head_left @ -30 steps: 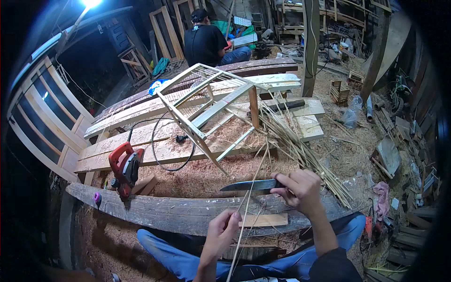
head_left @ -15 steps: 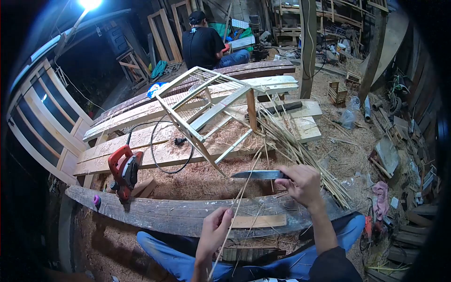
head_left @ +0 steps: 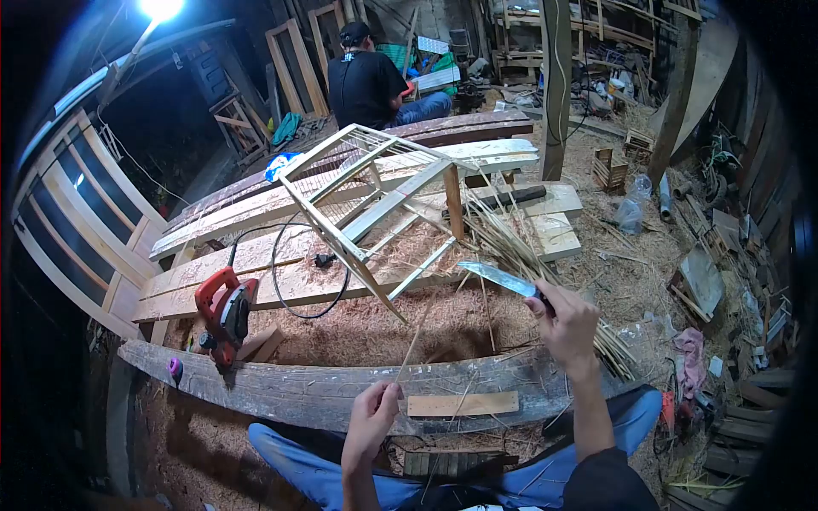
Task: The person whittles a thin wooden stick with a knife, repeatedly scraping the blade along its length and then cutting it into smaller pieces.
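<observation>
Fingers [head_left: 391,394] of my left hand [head_left: 368,428] are pinched together on one end of a thin strip [head_left: 414,341]; it slants up and away past the far edge of the grey plank [head_left: 281,387]. That hand is over the plank's near edge, around mid-length. Right hand [head_left: 566,328]: fingers wrapped tight round the knife [head_left: 501,279] handle, blade up off the plank's far edge, tip angled left and away. Blade and strip show apart.

On the plank: a flat offcut [head_left: 463,404] lying along the near edge between my hands, and a small purple item [head_left: 175,367] at the left end, too small to identify. Red planer [head_left: 226,311] is at the far edge, toward that left end, tilted.

Beyond that, pale boards [head_left: 192,283] carry a slatted wood frame [head_left: 396,201], sitting askew, and a black cord [head_left: 276,272] looped left of it. Loose strip bundle [head_left: 511,243] lies at the frame's right side, running down to the plank's far right corner; my right hand hides part of it. Shavings [head_left: 358,335] fill the gap between boards and plank. Co-worker [head_left: 362,89] sits past the boards, back to me.
</observation>
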Demonstrator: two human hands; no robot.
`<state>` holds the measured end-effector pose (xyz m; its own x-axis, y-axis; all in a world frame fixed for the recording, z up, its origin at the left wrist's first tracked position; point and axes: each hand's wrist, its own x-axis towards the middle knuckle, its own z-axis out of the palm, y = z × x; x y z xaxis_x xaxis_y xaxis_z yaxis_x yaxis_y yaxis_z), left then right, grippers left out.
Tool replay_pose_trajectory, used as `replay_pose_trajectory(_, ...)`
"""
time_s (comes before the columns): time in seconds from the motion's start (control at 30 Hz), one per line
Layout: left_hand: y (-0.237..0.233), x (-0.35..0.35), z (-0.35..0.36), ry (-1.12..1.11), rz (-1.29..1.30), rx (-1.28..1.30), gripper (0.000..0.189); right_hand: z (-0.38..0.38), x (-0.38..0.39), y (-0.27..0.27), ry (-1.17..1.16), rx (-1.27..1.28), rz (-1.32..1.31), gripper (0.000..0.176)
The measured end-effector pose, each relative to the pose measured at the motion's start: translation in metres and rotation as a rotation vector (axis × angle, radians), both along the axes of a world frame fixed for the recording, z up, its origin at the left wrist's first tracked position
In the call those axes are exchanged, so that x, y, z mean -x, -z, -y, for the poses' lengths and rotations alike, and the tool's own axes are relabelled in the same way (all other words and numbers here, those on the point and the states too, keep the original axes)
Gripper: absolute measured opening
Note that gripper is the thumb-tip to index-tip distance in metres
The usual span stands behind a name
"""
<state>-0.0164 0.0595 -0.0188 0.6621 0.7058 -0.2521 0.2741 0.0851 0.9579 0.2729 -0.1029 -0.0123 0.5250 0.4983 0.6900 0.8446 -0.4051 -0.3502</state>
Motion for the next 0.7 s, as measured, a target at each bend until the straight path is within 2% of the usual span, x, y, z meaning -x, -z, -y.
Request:
replay_pose_trajectory(0.17,-0.009,-0.010,0.001,0.018,0.025,0.059,0.024,-0.007,0.015,-0.006,-0.091,-0.049,-0.055,0.036)
replay_pose_trajectory(0.23,-0.010,-0.015,0.003,0.033,0.142,0.223,0.021,-0.008,0.021,-0.012,-0.134,-0.048,-0.053,0.036)
replay_pose_trajectory(0.43,-0.023,-0.029,0.019,0.062,0.211,0.201,0.018,-0.015,0.053,-0.012,-0.327,0.002,-0.092,0.036)
replay_pose_trajectory(0.5,-0.034,-0.034,0.028,0.047,0.189,0.186,0.015,-0.019,0.069,-0.012,-0.501,0.040,-0.130,0.035)
replay_pose_trajectory(0.57,-0.031,-0.032,0.031,0.033,0.169,0.170,0.014,-0.021,0.082,-0.015,-0.517,0.079,-0.099,0.034)
replay_pose_trajectory(0.63,-0.029,-0.030,0.031,0.101,0.104,0.043,0.021,-0.022,0.093,-0.012,-0.575,0.096,-0.126,0.033)
replay_pose_trajectory(0.67,-0.029,-0.033,0.039,0.043,0.169,0.074,0.031,-0.023,0.095,-0.010,-0.584,0.111,-0.135,0.033)
replay_pose_trajectory(0.7,-0.025,-0.031,0.039,0.041,0.170,0.075,0.031,-0.023,0.097,-0.010,-0.586,0.113,-0.135,0.033)
